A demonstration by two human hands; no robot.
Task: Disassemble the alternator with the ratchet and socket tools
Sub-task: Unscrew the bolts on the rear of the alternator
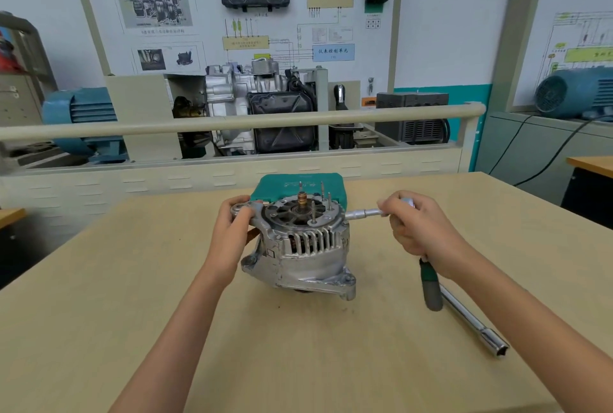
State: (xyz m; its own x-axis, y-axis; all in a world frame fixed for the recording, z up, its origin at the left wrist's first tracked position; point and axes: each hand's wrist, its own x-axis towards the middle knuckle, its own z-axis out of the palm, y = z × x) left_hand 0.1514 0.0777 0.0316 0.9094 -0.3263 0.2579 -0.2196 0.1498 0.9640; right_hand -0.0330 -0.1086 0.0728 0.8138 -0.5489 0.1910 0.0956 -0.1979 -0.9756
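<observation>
Alternator [305, 246] sat upright mid-desk [132, 313] | rear cover looks already off – slip ring exposed | left hand [237, 216] gripped on mounting ear | ratchet [368, 213] clutched in right hand [414, 223], socket at housing side – case bolts probably left

Open table in front and to the left; crowded at centre and right.

Wide bare stretch of table [99, 296] left of the alternator [298, 246], and again along the near edge between the two forearms. Blocked at centre by the alternator itself, studs and shaft standing up from its top. Just behind it, touching or nearly so, a green case [298, 185], closing the far side. Right flank taken by the ratchet [365, 213] reaching in sideways, gripped by the right hand [414, 223]; left flank by the left hand [237, 216] on the mounting ear. Near right, a long socket [474, 326] lying slantwise beside the grey-and-green handle [430, 286]. Beyond the table's far edge, a railing [232, 122].
</observation>
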